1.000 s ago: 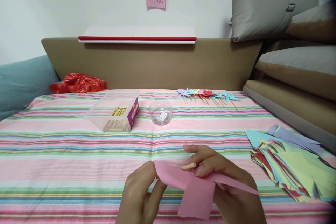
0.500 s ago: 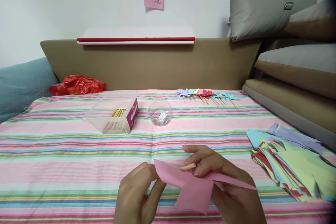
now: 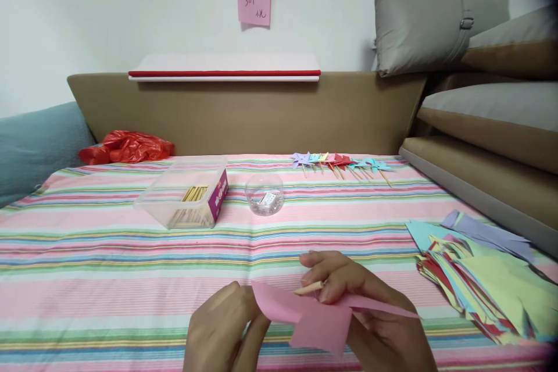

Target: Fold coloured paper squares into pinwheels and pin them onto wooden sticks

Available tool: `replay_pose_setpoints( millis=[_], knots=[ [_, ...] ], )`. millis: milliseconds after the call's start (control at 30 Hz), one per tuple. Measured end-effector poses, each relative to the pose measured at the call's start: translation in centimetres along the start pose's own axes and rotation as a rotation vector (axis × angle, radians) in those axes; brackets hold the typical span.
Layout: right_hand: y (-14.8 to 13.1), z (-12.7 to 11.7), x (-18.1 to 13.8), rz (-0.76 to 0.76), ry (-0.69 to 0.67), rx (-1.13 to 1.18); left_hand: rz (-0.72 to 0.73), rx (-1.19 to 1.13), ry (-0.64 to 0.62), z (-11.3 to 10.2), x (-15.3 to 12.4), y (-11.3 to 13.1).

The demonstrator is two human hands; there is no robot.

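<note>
A pink paper pinwheel (image 3: 325, 328) is held in front of me, low in the head view. My right hand (image 3: 375, 308) pinches it near its centre, with the thumb underneath and the fingers above. Just above the paper shows the end of a thin wooden stick (image 3: 309, 288), close to the right fingertips. The rest of that stick runs behind the pink paper towards my left hand (image 3: 229, 325). The left fingers are closed at the pinwheel's left tip, in line with the stick; their grip is partly hidden by the paper.
A clear plastic box (image 3: 161, 200) of wooden sticks and a round clear container (image 3: 265, 203) stand on the striped cloth (image 3: 131, 290). Finished pinwheels (image 3: 340, 161) lie at the back. Cut coloured paper (image 3: 492, 279) is piled at right, beside stacked cushions (image 3: 492, 145). A red plastic bag (image 3: 131, 145) lies back left.
The view has tilted up slightly, so everything sits a little lower. Both hands keep nearly the same hold on the pinwheel and stick.
</note>
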State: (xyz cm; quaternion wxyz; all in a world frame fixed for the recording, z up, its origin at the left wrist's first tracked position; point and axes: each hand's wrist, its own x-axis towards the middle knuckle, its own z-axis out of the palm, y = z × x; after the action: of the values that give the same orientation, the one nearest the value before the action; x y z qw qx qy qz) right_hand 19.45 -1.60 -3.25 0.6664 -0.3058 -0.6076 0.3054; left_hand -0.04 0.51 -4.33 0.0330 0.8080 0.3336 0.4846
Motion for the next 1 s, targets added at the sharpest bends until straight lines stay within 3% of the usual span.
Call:
replay_pose_setpoints(
  millis=[133, 333, 467, 700, 833, 900, 1000],
  knots=[
    [0.1, 0.1, -0.1, 0.006, 0.006, 0.033, 0.080, 0.104, -0.025, -0.2, -0.3, -0.3],
    [-0.2, 1.1, -0.5, 0.198, 0.145, 0.209, 0.185, 0.145, -0.021, -0.2, -0.6, -0.5],
    [-0.4, 1.8, -0.4, 0.247, 0.169, 0.360, 0.188, 0.159, -0.023, 0.2, -0.9, -0.4],
    [-0.4, 2.3, -0.3, 0.433, 0.322, 0.306, 0.159, 0.144, -0.045, 0.6, -1.3, -0.7],
    [0.1, 2.5, -0.1, 0.480, 0.320, 0.339, 0.274, 0.143, -0.058, 0.9, -1.0, -0.5],
    [0.2, 2.5, -0.1, 0.472, 0.312, 0.375, 0.253, 0.119, -0.039, 1.1, -0.8, -0.1],
    [-0.1, 2.3, -0.1, 0.489, 0.369, 0.358, 0.107, 0.069, 0.012, 1.4, -0.8, 0.4]
  ],
)
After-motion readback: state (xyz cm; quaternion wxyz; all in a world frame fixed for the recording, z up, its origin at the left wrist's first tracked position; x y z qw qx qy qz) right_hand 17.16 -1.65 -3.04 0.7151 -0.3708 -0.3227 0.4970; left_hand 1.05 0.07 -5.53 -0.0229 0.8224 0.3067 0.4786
